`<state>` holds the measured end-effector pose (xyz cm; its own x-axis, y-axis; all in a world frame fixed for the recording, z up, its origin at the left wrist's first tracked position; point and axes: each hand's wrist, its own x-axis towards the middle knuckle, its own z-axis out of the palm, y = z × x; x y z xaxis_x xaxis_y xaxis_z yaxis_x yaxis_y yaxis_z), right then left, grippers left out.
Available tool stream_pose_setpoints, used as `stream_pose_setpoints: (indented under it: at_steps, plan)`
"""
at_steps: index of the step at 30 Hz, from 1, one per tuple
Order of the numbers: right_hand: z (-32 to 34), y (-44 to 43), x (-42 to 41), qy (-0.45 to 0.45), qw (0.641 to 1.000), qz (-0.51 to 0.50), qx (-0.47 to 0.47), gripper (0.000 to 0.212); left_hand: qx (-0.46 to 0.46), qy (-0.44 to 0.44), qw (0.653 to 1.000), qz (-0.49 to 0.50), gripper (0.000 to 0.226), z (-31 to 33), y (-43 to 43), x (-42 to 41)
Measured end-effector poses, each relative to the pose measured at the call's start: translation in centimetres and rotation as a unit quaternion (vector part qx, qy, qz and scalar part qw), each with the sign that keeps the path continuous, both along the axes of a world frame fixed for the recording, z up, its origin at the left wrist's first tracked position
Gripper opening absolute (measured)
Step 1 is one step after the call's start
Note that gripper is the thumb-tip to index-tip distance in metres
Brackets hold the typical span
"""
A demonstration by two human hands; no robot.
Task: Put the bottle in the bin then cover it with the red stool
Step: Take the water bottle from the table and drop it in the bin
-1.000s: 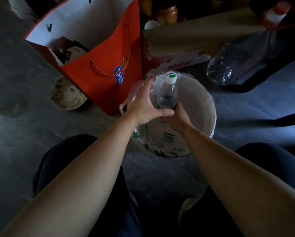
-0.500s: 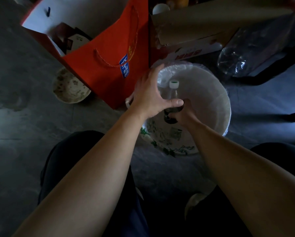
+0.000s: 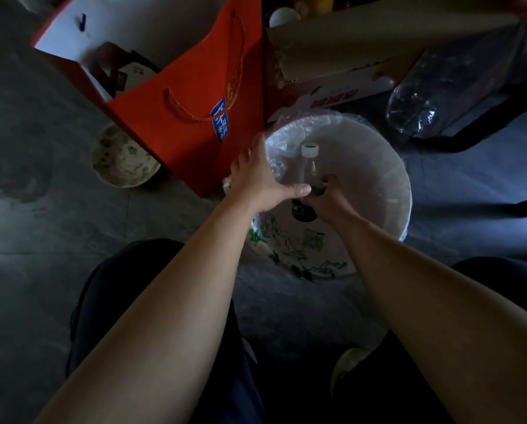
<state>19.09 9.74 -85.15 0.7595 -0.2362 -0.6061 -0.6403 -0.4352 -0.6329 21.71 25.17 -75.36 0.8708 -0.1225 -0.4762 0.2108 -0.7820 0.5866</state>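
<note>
Lowered since a second ago, the small clear plastic bottle with a white cap (image 3: pixel 308 166) now sits inside the mouth of the round white bin with green print and a clear liner (image 3: pixel 387 166), where before its cap stood above the rim. Right hand (image 3: pixel 329 198) wraps the bottle's dark lower body, fingers closed on it. Left hand (image 3: pixel 263 182) rests at the bin's 9 o'clock rim, fingers spread wide, thumb tip touching the bottle. Red paper gift bag with rope handle (image 3: pixel 191 96) stands at the bin's 10 o'clock, a crumpled clear plastic bottle (image 3: pixel 433 99) at 2 o'clock.
</note>
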Motion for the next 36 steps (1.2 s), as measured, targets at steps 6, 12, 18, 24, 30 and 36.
stream_pose_setpoints:
  at_steps: [6,12,18,24,30,36]
  plan:
    - [2.5,-0.9,-0.1,-0.009,1.0,0.009,-0.019,0.08,0.021,-0.037,0.999,-0.002,0.125,0.7,-0.4,0.2]
    - [6.8,-2.9,-0.3,-0.029,0.995,0.015,-0.095,0.079,0.008,-0.093,0.995,-0.022,0.122,2.2,-0.8,0.6]
    - [13.5,-3.3,-2.2,-0.054,0.992,0.035,-0.107,0.066,-0.008,-0.1,0.992,-0.073,0.12,7.7,-2.5,0.0]
    - [28.6,-3.3,-5.8,-0.042,0.987,0.09,-0.126,0.067,-0.007,-0.106,0.989,-0.107,0.114,22.7,-2.2,-2.0]
    - [46.4,-3.5,-7.2,-0.066,0.983,0.09,-0.145,0.065,-0.008,-0.169,0.978,-0.123,0.109,40.4,-2.2,-2.8]
    - [62.2,-3.5,-8.4,-0.077,0.983,0.057,-0.154,0.069,-0.032,-0.195,0.976,-0.091,0.105,55.3,-2.2,-2.7]
